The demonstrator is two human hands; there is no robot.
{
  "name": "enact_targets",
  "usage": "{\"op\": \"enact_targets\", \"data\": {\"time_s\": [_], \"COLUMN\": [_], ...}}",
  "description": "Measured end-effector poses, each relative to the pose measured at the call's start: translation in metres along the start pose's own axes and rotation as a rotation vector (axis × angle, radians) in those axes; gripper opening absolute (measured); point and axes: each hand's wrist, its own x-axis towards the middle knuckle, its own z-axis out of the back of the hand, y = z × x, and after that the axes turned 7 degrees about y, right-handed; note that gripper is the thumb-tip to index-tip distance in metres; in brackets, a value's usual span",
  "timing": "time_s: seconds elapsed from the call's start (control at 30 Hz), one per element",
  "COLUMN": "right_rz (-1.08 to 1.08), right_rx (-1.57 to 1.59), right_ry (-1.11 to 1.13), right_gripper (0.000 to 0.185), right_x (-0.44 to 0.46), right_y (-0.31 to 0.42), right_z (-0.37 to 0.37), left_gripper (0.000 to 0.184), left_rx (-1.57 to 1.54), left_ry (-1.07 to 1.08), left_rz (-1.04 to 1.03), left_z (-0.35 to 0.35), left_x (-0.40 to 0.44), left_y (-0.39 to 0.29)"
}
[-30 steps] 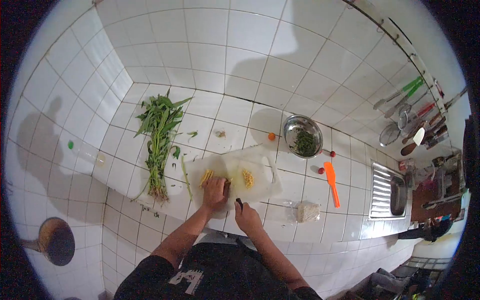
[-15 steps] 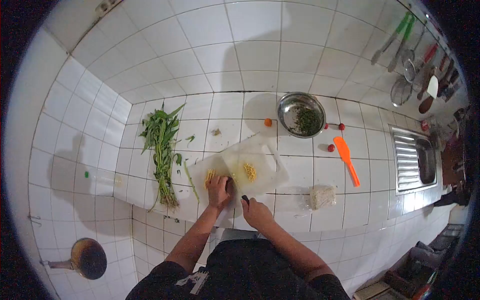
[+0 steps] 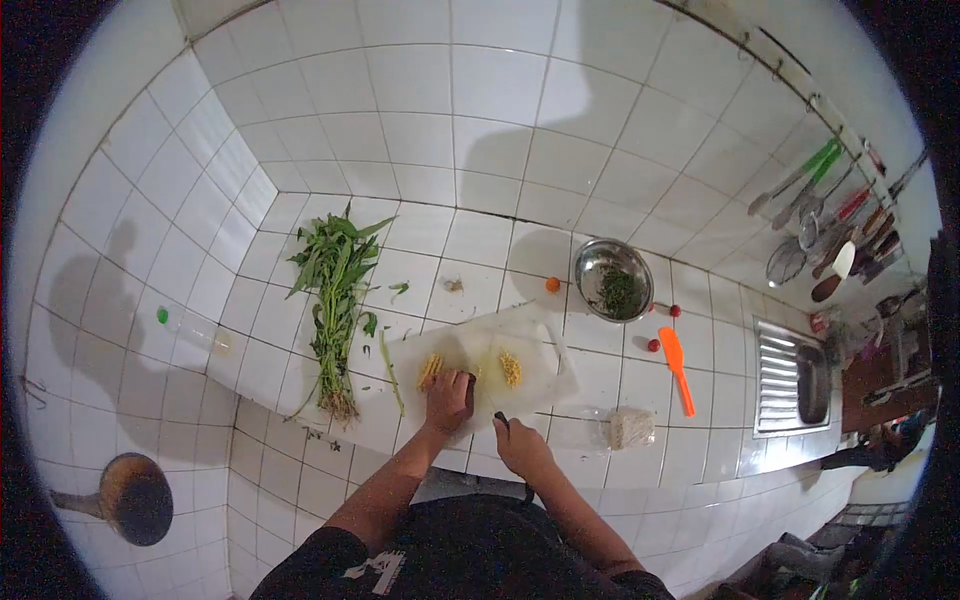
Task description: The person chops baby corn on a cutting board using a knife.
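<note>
My left hand (image 3: 450,401) rests on the translucent white cutting board (image 3: 540,380), fingers curled down over something I cannot make out. Yellow strips of food (image 3: 430,368) lie at its fingertips. In my right hand (image 3: 522,446), closed at the board's near edge, is the black handle of a knife (image 3: 502,418); its blade is hard to make out against the board. A small heap of chopped yellow pieces (image 3: 510,369) sits between the hands, farther from me. Left of the board lies a thin green stalk (image 3: 390,372).
Leafy greens with roots (image 3: 338,290) lie at left. A steel bowl (image 3: 640,262) holds chopped greens, with an orange item (image 3: 553,285) and small red ones (image 3: 654,345) nearby. An orange spatula (image 3: 677,365), a wrapped whitish block (image 3: 632,430) and a sink (image 3: 812,385) are rightward.
The whole view has shifted and tilted with my head. Both hands stay at about the same places by the board, my right still on the knife.
</note>
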Motion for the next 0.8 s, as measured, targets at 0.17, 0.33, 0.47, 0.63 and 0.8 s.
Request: {"op": "enact_targets", "data": {"time_s": [0.17, 0.33, 0.47, 0.63, 0.8], "right_rz": [0.047, 0.042, 0.100, 0.204, 0.137], "right_rx": [-0.020, -0.019, -0.036, -0.006, -0.001], "right_ry": [-0.118, -0.069, -0.053, -0.073, -0.081], "right_gripper": [0.052, 0.055, 0.054, 0.054, 0.052], "right_x": [0.033, 0.034, 0.011, 0.033, 0.051], "right_y": [-0.011, 0.001, -0.006, -0.008, -0.010], "right_z": [-0.039, -0.028, -0.027, -0.027, -0.029], "left_gripper": [0.026, 0.027, 0.022, 0.019, 0.022], "left_rx": [0.041, 0.012, 0.165, 0.102, 0.063], "left_ry": [0.014, 0.033, 0.072, -0.036, 0.055], "left_rz": [-0.015, -0.040, -0.024, -0.075, 0.001], "left_z": [-0.030, -0.016, -0.012, -0.031, -0.029], "left_x": [-0.001, -0.004, 0.000, -0.003, 0.000], "left_y": [0.019, 0.012, 0.010, 0.021, 0.022]}}
